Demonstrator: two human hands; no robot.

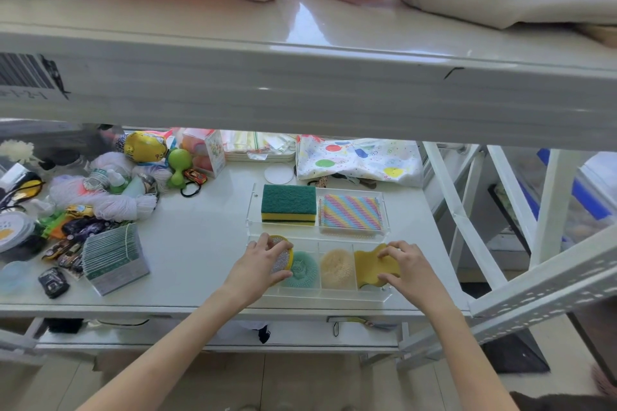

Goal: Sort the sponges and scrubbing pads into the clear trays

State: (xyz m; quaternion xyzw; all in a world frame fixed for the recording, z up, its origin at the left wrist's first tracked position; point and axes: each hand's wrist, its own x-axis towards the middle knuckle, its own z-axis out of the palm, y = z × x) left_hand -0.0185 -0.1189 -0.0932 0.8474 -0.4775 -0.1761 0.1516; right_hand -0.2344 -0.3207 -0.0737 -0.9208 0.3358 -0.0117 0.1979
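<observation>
From the head view, your left hand (258,265) grips a round silver-and-yellow scrubbing pad (283,255), fingers curled around it, tilted over the leftmost compartment of the near clear tray (384,298), which sits by the shelf's (200,243) front edge. Your right hand (405,265) pinches a wavy yellow sponge (369,264) between thumb and fingertips, in the tray's rightmost compartment. Between them, a green mesh scrubber (302,272) and a tan mesh scrubber (337,269) each fill a compartment. Just behind, the far clear tray (384,207) holds a green-and-yellow sponge (288,202) on its left and a rainbow-striped cloth (350,212) on its right. Toys and yarn crowd the shelf's left side.
</observation>
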